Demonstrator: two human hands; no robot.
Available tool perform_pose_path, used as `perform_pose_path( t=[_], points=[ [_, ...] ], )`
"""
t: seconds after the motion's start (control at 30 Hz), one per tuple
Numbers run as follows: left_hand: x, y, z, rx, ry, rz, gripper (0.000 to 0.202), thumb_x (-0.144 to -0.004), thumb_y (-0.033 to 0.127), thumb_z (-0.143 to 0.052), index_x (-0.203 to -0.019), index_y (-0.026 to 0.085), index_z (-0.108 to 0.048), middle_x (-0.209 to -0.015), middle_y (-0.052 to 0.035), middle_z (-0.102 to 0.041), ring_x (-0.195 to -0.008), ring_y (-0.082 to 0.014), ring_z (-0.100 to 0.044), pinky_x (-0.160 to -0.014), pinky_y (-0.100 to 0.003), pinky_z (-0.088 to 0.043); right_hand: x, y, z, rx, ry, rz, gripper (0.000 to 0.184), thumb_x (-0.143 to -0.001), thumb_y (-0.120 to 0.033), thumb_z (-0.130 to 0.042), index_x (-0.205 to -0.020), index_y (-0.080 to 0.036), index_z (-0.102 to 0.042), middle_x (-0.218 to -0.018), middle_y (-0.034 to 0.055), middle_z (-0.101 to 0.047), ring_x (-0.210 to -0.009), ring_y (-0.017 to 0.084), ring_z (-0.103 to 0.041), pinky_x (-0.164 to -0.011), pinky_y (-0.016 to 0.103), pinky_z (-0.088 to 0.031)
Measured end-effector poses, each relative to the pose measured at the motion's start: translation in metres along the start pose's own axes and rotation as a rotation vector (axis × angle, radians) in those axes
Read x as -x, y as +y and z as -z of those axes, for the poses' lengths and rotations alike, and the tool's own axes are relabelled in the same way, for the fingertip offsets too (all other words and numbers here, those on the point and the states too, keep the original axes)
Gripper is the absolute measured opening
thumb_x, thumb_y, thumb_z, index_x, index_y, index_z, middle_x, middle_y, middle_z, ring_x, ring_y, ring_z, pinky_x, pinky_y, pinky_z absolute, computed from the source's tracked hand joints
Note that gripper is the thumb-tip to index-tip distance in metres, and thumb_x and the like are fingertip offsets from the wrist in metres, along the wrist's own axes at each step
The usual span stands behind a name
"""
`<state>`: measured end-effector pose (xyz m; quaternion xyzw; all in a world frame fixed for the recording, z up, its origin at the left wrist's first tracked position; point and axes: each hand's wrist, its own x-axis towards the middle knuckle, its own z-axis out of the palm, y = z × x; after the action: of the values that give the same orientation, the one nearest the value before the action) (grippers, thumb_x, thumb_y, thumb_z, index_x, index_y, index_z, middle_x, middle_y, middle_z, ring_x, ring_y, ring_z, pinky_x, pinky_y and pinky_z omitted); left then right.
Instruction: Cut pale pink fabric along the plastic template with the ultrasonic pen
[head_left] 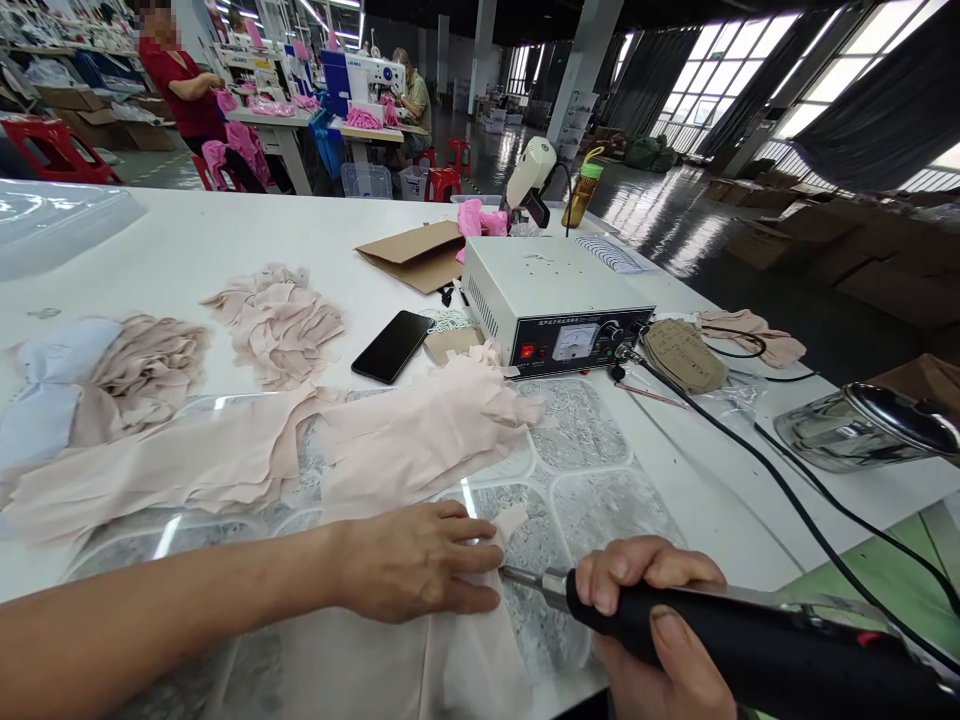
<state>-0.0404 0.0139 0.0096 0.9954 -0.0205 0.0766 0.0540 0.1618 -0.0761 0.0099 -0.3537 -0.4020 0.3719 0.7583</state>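
Note:
My left hand (416,562) lies flat with fingers stretched out, pressing a pale pink fabric piece (450,650) onto a clear sheet over lace patterns (585,500). My right hand (652,625) is wrapped round a black hand-held cutting tool (750,650). The tool's metal tip (517,576) touches the fabric just beside my left fingertips. A black cable (787,500) runs from the tool toward a white control box (559,300) with a meter and knobs.
Piles of pink fabric cut-offs (277,320) and long pink strips (300,450) lie on the white table. A black phone (392,346), cardboard (416,255), a drink bottle (583,190) and a shiny metal bowl (862,425) stand around. People sit at sewing machines (360,80) far behind.

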Motion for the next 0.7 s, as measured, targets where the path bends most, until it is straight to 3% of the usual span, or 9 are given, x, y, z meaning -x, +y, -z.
perform_pose_path(
  t=[0.1,0.23,0.43,0.57,0.7],
  points=[
    [-0.001,0.001,0.001,-0.004,-0.025,0.006,0.023,-0.097,0.015,-0.048,-0.113,0.019,-0.064,-0.120,-0.0095,-0.063,-0.114,-0.0251,-0.055,-0.088,-0.034,-0.043,0.000,0.000,0.002,-0.018,0.031,-0.006,0.007,-0.081,-0.027,-0.060,-0.083,-0.022,-0.057,-0.073,-0.0032,-0.054,-0.052,0.010,-0.054,-0.050,0.028,-0.050],
    [-0.001,0.000,0.000,0.015,-0.033,0.012,0.024,-0.098,0.014,-0.046,-0.114,0.017,-0.063,-0.121,-0.0100,-0.063,-0.113,-0.0246,-0.056,-0.090,-0.035,-0.045,0.000,-0.003,0.009,-0.044,0.169,0.003,0.007,-0.076,-0.027,-0.059,-0.080,-0.021,-0.058,-0.070,-0.0031,-0.053,-0.051,0.009,-0.051,-0.049,0.027,-0.047],
    [0.009,0.008,0.003,0.073,0.105,0.057,0.029,-0.099,0.012,-0.039,-0.121,0.011,-0.059,-0.128,-0.0157,-0.060,-0.122,-0.0276,-0.053,-0.100,-0.040,-0.044,0.003,-0.007,0.031,-0.060,0.363,0.009,0.013,-0.070,-0.026,-0.056,-0.081,-0.021,-0.061,-0.068,-0.0024,-0.052,-0.052,0.011,-0.047,-0.049,0.028,-0.044],
    [0.020,0.035,0.011,0.116,0.123,0.209,0.025,-0.101,0.014,-0.041,-0.121,0.012,-0.056,-0.119,-0.0148,-0.064,-0.111,-0.0262,-0.059,-0.094,-0.038,-0.047,0.004,-0.003,0.046,-0.074,0.481,0.020,0.014,-0.070,-0.027,-0.058,-0.083,-0.022,-0.061,-0.073,-0.0030,-0.053,-0.056,0.011,-0.049,-0.054,0.028,-0.047],
    [0.027,0.067,0.009,0.181,0.104,0.515,0.020,-0.099,0.025,-0.049,-0.115,0.015,-0.055,-0.102,-0.0111,-0.063,-0.087,-0.0230,-0.061,-0.079,-0.036,-0.052,0.006,0.000,0.060,-0.032,0.478,-0.079,0.025,-0.075,-0.034,-0.064,-0.098,-0.024,-0.064,-0.092,0.0001,-0.061,-0.080,0.016,-0.062,-0.076,0.034,-0.055]
  ],
)
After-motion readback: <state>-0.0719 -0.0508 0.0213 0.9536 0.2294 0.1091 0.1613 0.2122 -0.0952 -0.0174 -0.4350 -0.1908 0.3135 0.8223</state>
